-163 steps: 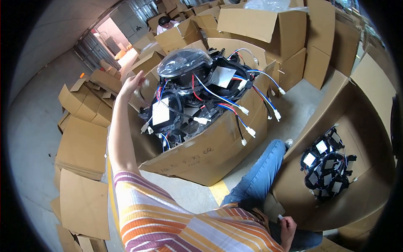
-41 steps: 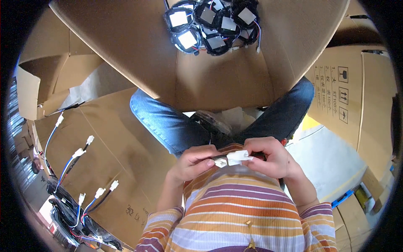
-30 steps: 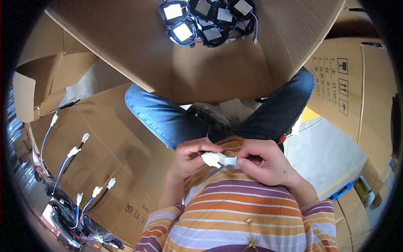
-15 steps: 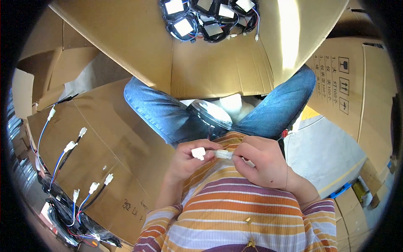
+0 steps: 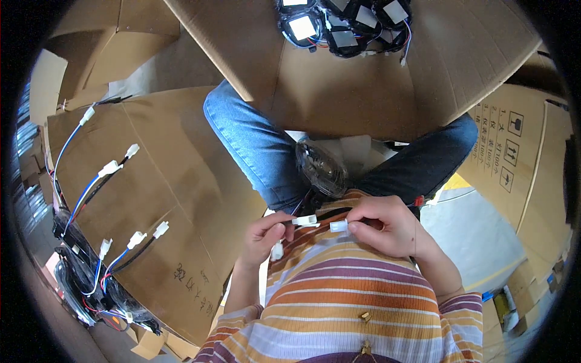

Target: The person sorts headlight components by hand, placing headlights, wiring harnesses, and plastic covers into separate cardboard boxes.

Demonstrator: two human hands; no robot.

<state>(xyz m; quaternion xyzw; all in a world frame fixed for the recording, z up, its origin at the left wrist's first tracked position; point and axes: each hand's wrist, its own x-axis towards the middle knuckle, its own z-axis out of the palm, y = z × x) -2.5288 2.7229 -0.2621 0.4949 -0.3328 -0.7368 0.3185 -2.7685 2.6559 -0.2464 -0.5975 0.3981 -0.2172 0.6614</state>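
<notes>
My left hand is closed, with thumb and fingers pinching a white plastic wire connector. Just below those fingers hangs another white connector. Opposite it, my right hand pinches a second white connector between thumb and forefinger. A small gap separates the two held connectors, which face each other over my striped shirt. In my lap, between the jeans legs, rests a round dark lamp with a clear, shiny front; a cable runs down from it toward my left hand.
Ahead stands an open cardboard box holding several black lamp units with white patches and wires. On the left, wired lamps lie beside a cardboard sheet, their white connectors resting over it. A printed carton stands right.
The two connectors met end to end between my hands and are now apart. My left hand has turned, so its second connector hangs lower. The whole view has shifted, and the scene sits further right.
</notes>
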